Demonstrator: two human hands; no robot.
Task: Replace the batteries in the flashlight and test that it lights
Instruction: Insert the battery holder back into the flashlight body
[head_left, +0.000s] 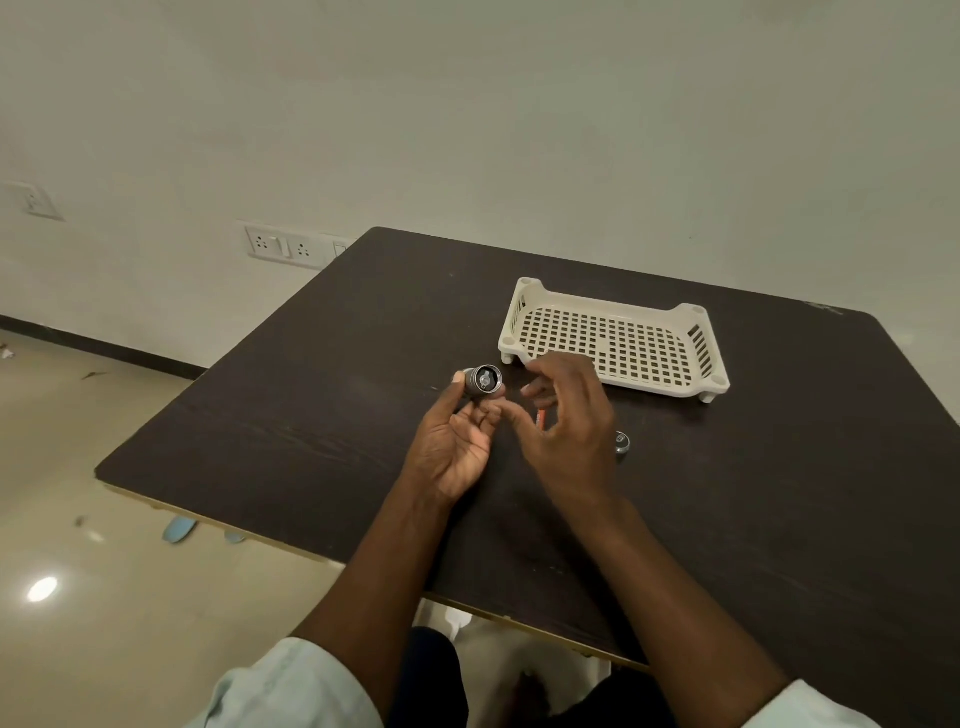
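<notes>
Above dark worktop (291, 426), left hand (457, 441) palm-up, thumb and fingers gripping flashlight (482, 383); barrel mostly hidden, open end facing camera, long axis pointing away. Just right, right hand (566, 421) fingers curled, pinching orange battery (540, 417), largely hidden. Cap (621, 442) peeks past right hand, on worktop. White basket (613, 338) beyond.

Bare forearms; pale light-blue sleeves pushed above elbows; dark trousers.
</notes>
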